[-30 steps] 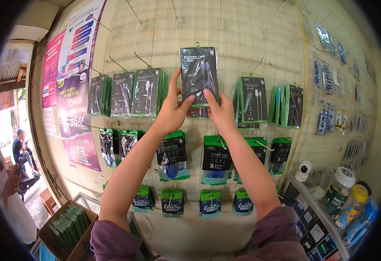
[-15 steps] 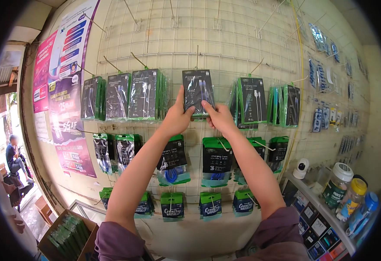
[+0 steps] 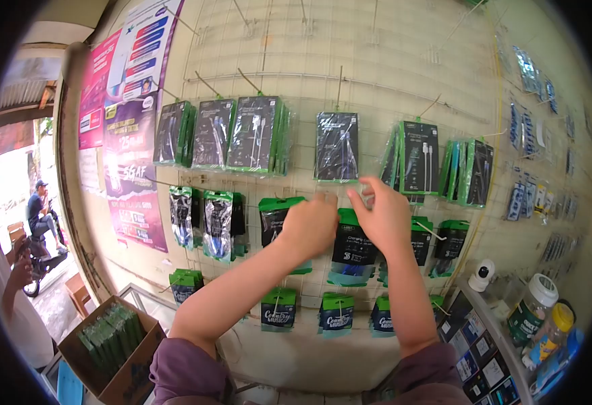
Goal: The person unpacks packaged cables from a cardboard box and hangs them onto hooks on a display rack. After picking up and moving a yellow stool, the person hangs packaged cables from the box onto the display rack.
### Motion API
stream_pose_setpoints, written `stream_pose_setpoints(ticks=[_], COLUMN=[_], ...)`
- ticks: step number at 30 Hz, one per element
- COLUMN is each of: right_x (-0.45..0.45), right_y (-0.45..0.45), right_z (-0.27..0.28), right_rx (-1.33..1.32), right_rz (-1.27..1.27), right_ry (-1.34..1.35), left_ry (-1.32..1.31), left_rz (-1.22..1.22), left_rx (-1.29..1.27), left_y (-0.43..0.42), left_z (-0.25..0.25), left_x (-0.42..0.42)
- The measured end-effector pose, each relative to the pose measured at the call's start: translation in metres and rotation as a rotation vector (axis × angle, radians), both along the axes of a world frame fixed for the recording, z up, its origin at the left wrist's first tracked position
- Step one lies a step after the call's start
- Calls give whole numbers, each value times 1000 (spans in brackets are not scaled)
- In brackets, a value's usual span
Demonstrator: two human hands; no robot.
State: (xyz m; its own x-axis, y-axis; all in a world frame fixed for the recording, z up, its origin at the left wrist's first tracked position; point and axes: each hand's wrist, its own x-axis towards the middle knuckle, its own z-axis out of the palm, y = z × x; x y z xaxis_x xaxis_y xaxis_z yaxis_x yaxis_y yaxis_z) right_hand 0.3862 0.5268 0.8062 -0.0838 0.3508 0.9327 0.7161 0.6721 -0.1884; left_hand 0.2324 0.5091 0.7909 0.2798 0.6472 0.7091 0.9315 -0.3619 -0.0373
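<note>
Hanging on its hook [image 3: 340, 88] against the wire grid, the dark charging-cable pack [image 3: 337, 145] stands nearly upright in the middle of the upper row, its placement apparently done. The person's right hand [image 3: 385, 212] is open just beside the pack's lower corner, thumb and fingers parted with nothing visible between them; whether a fingertip touches the pack cannot be told. The left hand [image 3: 311, 226] is blurred below the pack, its fingers narrowly curled, and whether they hold anything cannot be told either

To the left of the pack hang three groups of similar cable packs [image 3: 255, 135], and to the right are more green-edged packs [image 3: 420, 158]. Below them hang black-and-green pouches [image 3: 353, 246], with smaller pouches [image 3: 278, 310] in the bottom row. All these groups are up on the display, while a cardboard box [image 3: 134, 368] at the lower left holds a batch of green-edged packages [image 3: 110, 334]; the view does not settle whether any of those remain to be hung
</note>
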Motion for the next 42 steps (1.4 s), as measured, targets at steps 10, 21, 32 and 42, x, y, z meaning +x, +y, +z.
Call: stream_pose_setpoints(ticks=[10, 21, 32, 42], right_x=[4, -137, -409, -526], right_y=[-91, -163, -280, -289], right_z=[-107, -214, -282, -297], right_rx=[-376, -1007, -969, -719], right_rz=[750, 1303, 1254, 932], right_ry=[-81, -414, -497, -657], left_ry=[320, -178, -348, -137], left_rz=[-281, 338, 627, 698], left_rx=[-935, -1119, -700, -488], left_y=[-142, -335, -446, -397], left_z=[-103, -167, -238, -291], left_x=[-38, -204, -427, -506])
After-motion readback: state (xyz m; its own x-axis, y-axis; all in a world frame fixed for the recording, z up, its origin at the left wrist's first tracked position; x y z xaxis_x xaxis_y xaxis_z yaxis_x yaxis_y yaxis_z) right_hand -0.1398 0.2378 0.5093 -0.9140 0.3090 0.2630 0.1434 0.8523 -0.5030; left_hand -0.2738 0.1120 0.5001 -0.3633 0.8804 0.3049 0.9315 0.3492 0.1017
